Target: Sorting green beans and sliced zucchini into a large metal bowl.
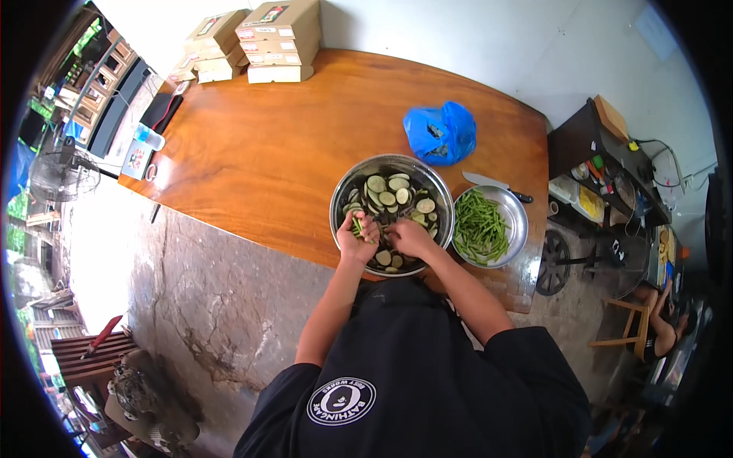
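Note:
My left hand (359,236) is cupped over the left side of a large steel bowl (334,220), its fingers curled around several pieces of cut green beans (357,226). Pale round vegetable slices (387,198), which look like eggplant, lie in the bowl in dark liquid. Lower down inside the bowl, my right hand (409,237) has its fingertips pointed in among the slices; whether they pinch something is hidden. Right of the bowl stands a shallow metal dish (518,220) holding a heap of cut green beans (479,226).
A kitchen knife (492,182) with a black handle lies just behind the dish. Further back sits a blue plastic bag (441,134). Cardboard boxes (280,43) are stacked at the wooden table's (275,137) far left. A seated person (661,326) is at the far right.

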The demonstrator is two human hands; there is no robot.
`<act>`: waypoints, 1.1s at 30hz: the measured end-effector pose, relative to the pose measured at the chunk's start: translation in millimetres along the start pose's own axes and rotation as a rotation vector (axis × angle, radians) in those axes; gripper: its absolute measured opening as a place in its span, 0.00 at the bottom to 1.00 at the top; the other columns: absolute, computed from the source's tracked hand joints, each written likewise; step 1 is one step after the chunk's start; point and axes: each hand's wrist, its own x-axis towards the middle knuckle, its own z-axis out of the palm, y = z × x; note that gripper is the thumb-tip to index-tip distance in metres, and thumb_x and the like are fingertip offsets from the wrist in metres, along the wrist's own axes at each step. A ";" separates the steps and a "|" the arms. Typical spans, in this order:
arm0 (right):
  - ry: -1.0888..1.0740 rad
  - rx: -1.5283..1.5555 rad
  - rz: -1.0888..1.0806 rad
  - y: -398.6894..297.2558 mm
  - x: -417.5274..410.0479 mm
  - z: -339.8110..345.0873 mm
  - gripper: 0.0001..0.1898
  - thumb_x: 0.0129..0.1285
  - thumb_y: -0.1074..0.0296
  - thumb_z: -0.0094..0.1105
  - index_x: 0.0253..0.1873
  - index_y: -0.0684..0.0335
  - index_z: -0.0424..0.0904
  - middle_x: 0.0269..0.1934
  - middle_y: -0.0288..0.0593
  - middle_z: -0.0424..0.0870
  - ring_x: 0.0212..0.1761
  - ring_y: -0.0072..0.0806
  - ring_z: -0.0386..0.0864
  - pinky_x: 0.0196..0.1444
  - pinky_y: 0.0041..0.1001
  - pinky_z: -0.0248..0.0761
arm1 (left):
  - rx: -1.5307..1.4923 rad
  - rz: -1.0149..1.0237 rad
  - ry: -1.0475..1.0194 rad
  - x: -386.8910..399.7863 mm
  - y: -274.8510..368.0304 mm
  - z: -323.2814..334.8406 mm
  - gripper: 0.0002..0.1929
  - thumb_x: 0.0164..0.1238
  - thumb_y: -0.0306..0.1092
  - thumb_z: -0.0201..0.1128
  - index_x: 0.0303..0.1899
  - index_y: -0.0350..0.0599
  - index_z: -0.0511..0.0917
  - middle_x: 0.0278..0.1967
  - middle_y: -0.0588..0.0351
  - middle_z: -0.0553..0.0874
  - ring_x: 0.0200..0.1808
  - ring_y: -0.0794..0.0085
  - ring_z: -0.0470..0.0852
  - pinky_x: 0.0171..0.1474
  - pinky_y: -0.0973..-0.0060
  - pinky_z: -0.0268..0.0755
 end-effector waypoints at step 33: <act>0.233 0.450 0.371 74.3 28.3 -41.8 0.16 0.58 0.67 0.66 0.50 0.67 0.80 0.35 0.41 0.84 0.34 0.26 0.81 0.37 0.29 0.72 | 0.475 -0.099 0.533 15.2 -15.0 -0.7 0.10 0.75 0.39 0.52 0.35 0.45 0.72 0.27 0.63 0.73 0.22 0.79 0.63 0.25 0.83 0.61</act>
